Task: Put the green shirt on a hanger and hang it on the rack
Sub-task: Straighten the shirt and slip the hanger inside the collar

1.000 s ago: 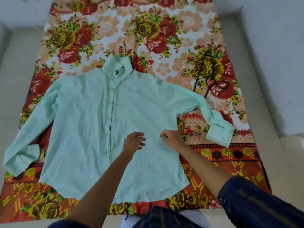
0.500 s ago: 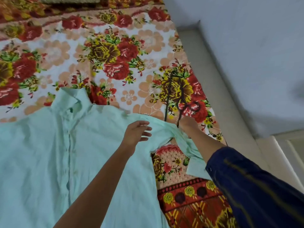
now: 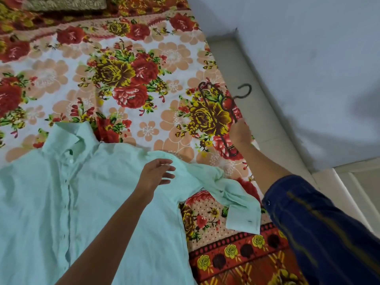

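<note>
The pale green shirt (image 3: pixel 86 198) lies flat and buttoned on a flowered bedsheet, collar pointing away from me, its right sleeve folded back with the cuff near the sheet's red border. My left hand (image 3: pixel 157 173) hovers with relaxed fingers over the shirt's right shoulder. To the right, my right hand (image 3: pixel 239 133) grips a dark wire hanger (image 3: pixel 216 112) by its lower part. The hanger is lifted off the sheet, its hook curling toward the wall side. No rack is in view.
The flowered bedsheet (image 3: pixel 144 64) covers the bed. A pale ledge (image 3: pixel 253 95) runs along its right edge, with a grey-white wall (image 3: pixel 308 58) beyond. A dark patterned cushion (image 3: pixel 65 4) sits at the top left.
My right hand left the shirt's middle, reached right to the hanger and now grips and lifts it. My left hand moved up to the shirt's shoulder. My view swung right.
</note>
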